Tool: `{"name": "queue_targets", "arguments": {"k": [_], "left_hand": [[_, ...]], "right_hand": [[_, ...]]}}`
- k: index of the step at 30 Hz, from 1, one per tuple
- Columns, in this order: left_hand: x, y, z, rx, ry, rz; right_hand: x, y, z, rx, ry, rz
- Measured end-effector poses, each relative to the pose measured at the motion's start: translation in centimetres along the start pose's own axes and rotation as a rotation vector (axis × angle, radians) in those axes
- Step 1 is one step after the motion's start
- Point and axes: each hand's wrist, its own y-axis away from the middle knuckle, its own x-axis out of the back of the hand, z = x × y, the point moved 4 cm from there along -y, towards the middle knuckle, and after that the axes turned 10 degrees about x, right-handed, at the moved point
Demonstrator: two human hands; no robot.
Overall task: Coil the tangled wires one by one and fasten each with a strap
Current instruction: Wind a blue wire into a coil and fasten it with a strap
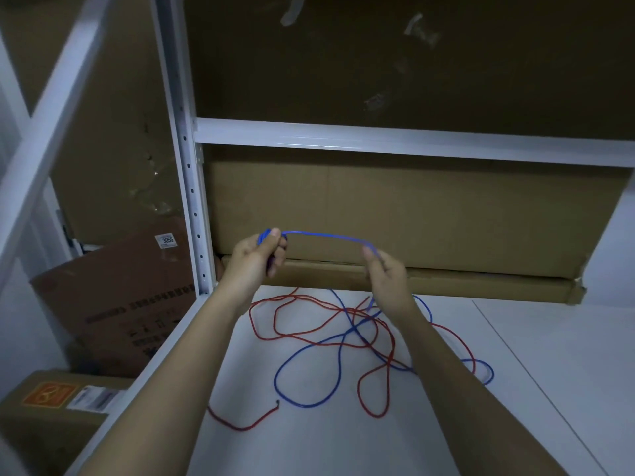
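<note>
One blue wire (319,359), one red wire (299,331), two hands.

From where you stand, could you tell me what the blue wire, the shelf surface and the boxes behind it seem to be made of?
Blue wire: likely plastic-sheathed cable with a smooth coat; it bends in soft loops between the left hand and right hand.
Shelf surface: matt white board, perhaps laminate or painted metal; I cannot tell which.
Boxes: brown corrugated cardboard, dull, with a torn corner.

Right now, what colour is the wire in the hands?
Blue wire, held by both hands, seen in the head view.
</note>
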Motion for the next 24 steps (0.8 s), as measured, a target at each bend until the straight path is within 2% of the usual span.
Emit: {"name": "queue_targets", "arguments": {"k": [2,4,5,7,9,11,12,14,17,21,22,24], "left_hand": [[-0.5,0.6,-0.6,0.058,0.011,-0.193],[-1.0,1.4,-1.0,0.132,0.067,-0.412],[-1.2,1.8,-1.1,0.165,0.108,-0.521],[-1.5,2.8,-0.5,0.166,0.218,-0.701],[-2.0,3.3,0.5,0.131,0.343,-0.701],[-2.3,2.8,1.0,0.133,0.473,-0.516],[-2.3,2.4,1.1,0.117,0.509,-0.413],[-2.1,1.4,0.8,0.050,0.458,-0.232],[-1.6,0.1,-1.4,0.011,0.096,-0.026],[-1.5,-0.7,-4.0,-0.071,-0.531,-0.007],[-1.5,-1.0,-4.7,-0.084,-0.654,-0.026],[-1.9,-1.3,-5.4,-0.094,-0.863,-0.110]], "right_hand": [[0.6,-1.6,-2.0,0.100,-0.017,0.109],[0.4,-3.2,-3.5,0.129,0.080,0.079],[0.0,-3.6,-3.8,0.128,0.227,0.017],[-1.1,-4.2,-2.9,0.106,0.704,-0.232],[-3.2,-3.5,-0.7,0.235,1.104,-0.490],[-5.7,-1.4,0.6,0.488,1.242,-0.629],[-6.4,0.1,0.9,0.527,1.222,-0.649],[-6.9,2.3,1.0,0.616,1.070,-0.565],[-7.1,4.5,0.7,0.561,0.792,-0.623],[-6.3,4.6,0.9,0.354,0.459,-0.660],[-5.9,4.4,1.3,0.251,0.342,-0.680],[-4.9,3.7,1.6,-0.037,0.127,-0.622]]}}
